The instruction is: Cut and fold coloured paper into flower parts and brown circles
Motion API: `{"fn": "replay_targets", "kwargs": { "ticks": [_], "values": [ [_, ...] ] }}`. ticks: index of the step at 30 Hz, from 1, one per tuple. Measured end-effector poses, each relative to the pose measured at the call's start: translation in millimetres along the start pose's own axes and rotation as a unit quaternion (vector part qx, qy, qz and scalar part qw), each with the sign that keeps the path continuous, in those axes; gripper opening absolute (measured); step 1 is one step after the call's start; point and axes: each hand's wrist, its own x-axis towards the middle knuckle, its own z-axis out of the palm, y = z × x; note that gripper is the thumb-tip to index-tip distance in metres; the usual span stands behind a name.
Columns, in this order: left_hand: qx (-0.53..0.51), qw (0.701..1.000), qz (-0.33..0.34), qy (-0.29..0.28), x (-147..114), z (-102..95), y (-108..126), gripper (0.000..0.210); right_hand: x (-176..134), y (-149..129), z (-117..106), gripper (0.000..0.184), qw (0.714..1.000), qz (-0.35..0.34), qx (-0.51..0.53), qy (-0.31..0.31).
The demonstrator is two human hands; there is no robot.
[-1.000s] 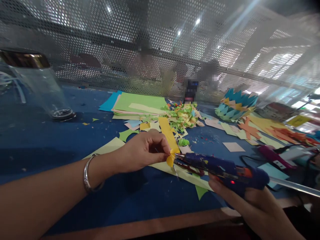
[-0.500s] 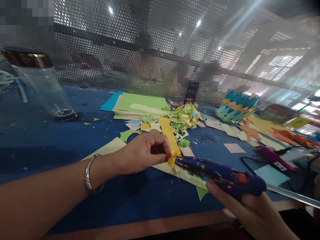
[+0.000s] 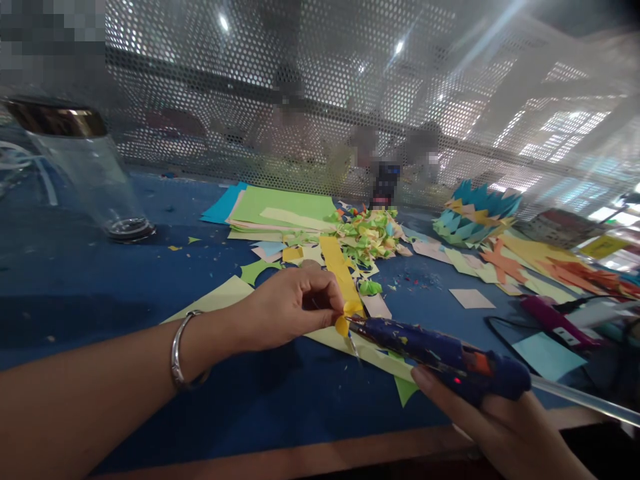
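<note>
1. Glass forms the body of the jar (image 3: 95,175), which is stood at far left on the blue table (image 3: 75,300).
2. By the left hand (image 3: 287,303), a small yellow paper piece (image 3: 342,326) is pinched between thumb and forefinger, held right at the fingertips and partly exposed below them.
3. A blue glue gun (image 3: 440,353) is gripped from below by the right hand (image 3: 500,423), its nozzle held just beside the paper; whether they touch cannot be told.

Your dark blue glue gun (image 3: 435,348), right, looks like plastic, rough with flecks; its clear rod (image 3: 585,401) is smooth and glossy. Your small yellow curled piece (image 3: 342,327) is matt paper. Your silver bangle (image 3: 175,353) is shiny metal; the far grey perforated screen (image 3: 165,33) looks metallic, the worktop (image 3: 150,417) matt.
</note>
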Motion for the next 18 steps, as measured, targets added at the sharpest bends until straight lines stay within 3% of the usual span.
{"fn": "replay_targets", "kwargs": {
  "ticks": [7,12,18],
  "values": [
    [0.021,1.0,0.006,0.001,0,-0.1,-1,0.01,4,-5,0,0.03,0.999,0.02,-0.025,-0.003],
    [-0.002,1.0,-0.001,0.015,0,2.0,1,0.004,11,-14,0,0.033,0.995,0.062,0.07,-0.032],
    [-0.128,0.985,0.048,0.105,3,0.4,3,0.01,26,-19,-2,0.022,0.98,0.119,0.156,-0.035]
  ]
}}
